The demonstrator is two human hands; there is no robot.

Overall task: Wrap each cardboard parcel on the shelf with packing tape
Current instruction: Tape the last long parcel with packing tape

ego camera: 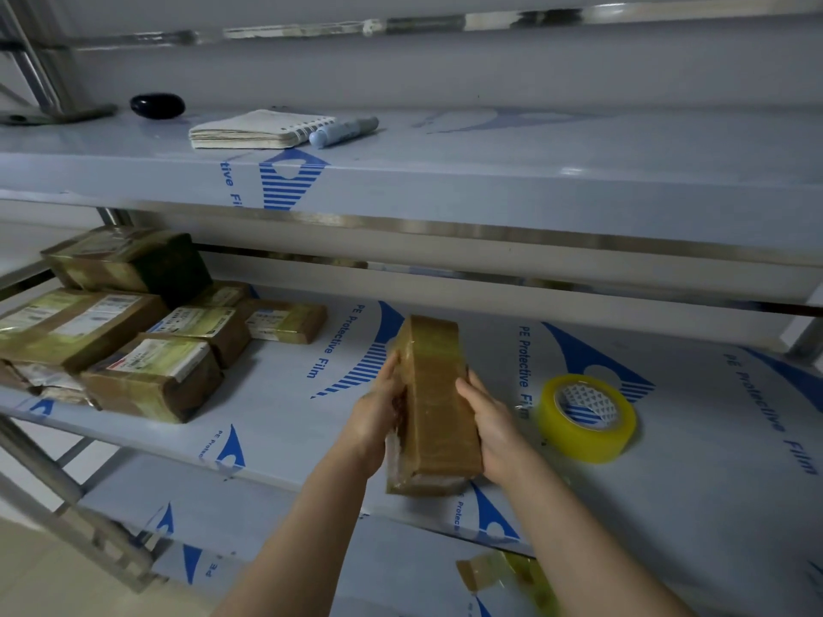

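Left hand (378,407) and right hand (494,420) clasp a tape-wrapped parcel (438,403) mid-frame; tape roll (588,418) lies right, glossy parcels (133,331) piled left, so most look done.

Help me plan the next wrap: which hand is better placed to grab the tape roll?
Right. The right hand grips the parcel on the side facing the tape roll; the left hand sits across the parcel from it.
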